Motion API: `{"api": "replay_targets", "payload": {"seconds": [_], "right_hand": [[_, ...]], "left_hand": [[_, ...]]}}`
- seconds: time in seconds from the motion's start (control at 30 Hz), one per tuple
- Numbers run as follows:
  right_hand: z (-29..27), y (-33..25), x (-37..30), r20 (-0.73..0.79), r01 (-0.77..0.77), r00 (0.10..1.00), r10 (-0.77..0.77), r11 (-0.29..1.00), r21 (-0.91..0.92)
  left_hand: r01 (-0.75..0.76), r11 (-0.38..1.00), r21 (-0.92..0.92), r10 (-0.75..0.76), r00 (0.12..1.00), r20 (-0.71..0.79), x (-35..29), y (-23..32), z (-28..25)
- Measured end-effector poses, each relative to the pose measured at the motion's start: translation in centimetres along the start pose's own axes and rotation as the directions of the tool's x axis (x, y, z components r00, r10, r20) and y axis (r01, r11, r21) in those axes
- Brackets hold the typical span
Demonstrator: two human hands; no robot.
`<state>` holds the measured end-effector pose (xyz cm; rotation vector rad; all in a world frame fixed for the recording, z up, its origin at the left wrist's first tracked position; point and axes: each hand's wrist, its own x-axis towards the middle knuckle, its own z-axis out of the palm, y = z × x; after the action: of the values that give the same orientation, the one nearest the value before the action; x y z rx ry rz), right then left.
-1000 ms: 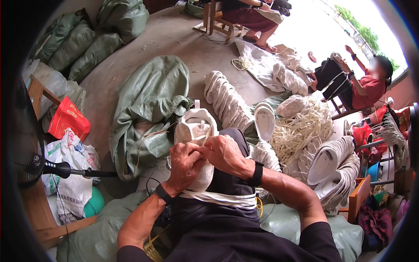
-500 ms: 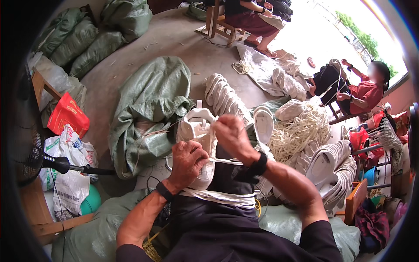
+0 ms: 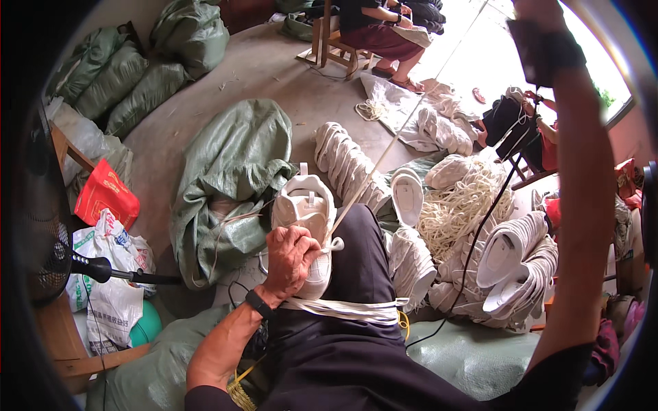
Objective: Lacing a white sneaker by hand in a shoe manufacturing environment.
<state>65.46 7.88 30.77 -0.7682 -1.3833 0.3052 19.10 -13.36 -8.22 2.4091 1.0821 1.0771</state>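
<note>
A white sneaker [image 3: 306,186] stands on my left thigh, heel end away from me. My left hand [image 3: 291,259] is closed over its lacing, fingers curled; what lies under the fingertips is hidden. From the shoe a pale shoelace [image 3: 397,137] runs taut up and right to the top edge of the view. My right hand [image 3: 540,15] is raised high at the upper right on that lace; its fingers are smeared and partly cut off. A small lace loop stands at the shoe's right side. Several white laces [image 3: 349,312] lie across my thighs.
Stacked shoes [image 3: 349,168] and a heap of loose laces [image 3: 456,209] lie ahead and to the right. A green woven sack [image 3: 233,164] lies ahead left. A fan [image 3: 51,253] stands left. Two other people sit farther off, one [image 3: 384,41] on a wooden chair.
My right hand has swung from beside the shoe far up and right, drawing the lace out long and taut. My left hand has stayed on the shoe.
</note>
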Motion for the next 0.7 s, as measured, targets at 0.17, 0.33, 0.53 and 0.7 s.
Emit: {"api": "replay_targets", "payload": {"seconds": [0.17, 0.33, 0.53, 0.7], "right_hand": [[-4.7, -0.3, -1.4, -0.006, -0.034, 0.999, 0.034, 0.994, -0.106], [-10.4, -1.9, -2.4, -0.024, -0.048, 0.999, 0.044, 0.975, -0.219], [-15.5, -4.0, -3.8, -0.038, -0.061, 0.998, 0.051, 0.937, -0.343], [-18.6, -5.6, -4.8, -0.039, -0.068, 0.998, 0.056, 0.895, -0.441]], "left_hand": [[0.006, 0.999, 0.043, -0.006, 1.000, 0.006, -0.3, -0.1, -0.2], [-0.007, 0.996, 0.089, 0.004, 1.000, 0.030, 0.2, 0.5, -0.7], [0.000, 0.991, 0.135, -0.005, 0.999, 0.034, 0.4, 1.0, -0.6], [0.030, 0.986, 0.166, -0.037, 0.999, 0.039, 0.6, 1.2, -0.3]]}}
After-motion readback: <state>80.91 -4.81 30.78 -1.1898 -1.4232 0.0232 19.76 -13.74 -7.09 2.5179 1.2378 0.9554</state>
